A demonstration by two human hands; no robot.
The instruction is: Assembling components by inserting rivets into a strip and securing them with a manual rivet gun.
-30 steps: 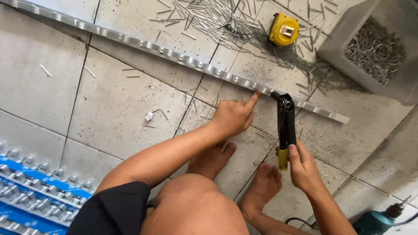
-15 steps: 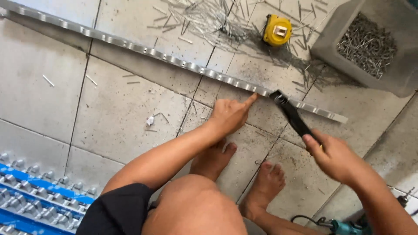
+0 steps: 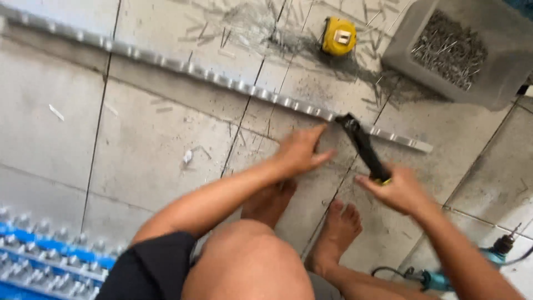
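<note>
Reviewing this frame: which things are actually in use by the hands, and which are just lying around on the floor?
In use:
left hand by the metal strip
right hand gripping the black hand tool, its head on the strip

Lying about:
yellow tape measure
grey bin of rivets
teal power drill
blue racks

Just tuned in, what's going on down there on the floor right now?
A person squats barefoot on a tiled floor over a long metal strip that lies across it. The left hand rests on the tiles just beside the strip. The right hand grips the handle of a black hand tool, whose head sits on the strip. A yellow tape measure and a grey box of small metal pieces lie beyond; a teal power drill lies by the right arm.
</note>
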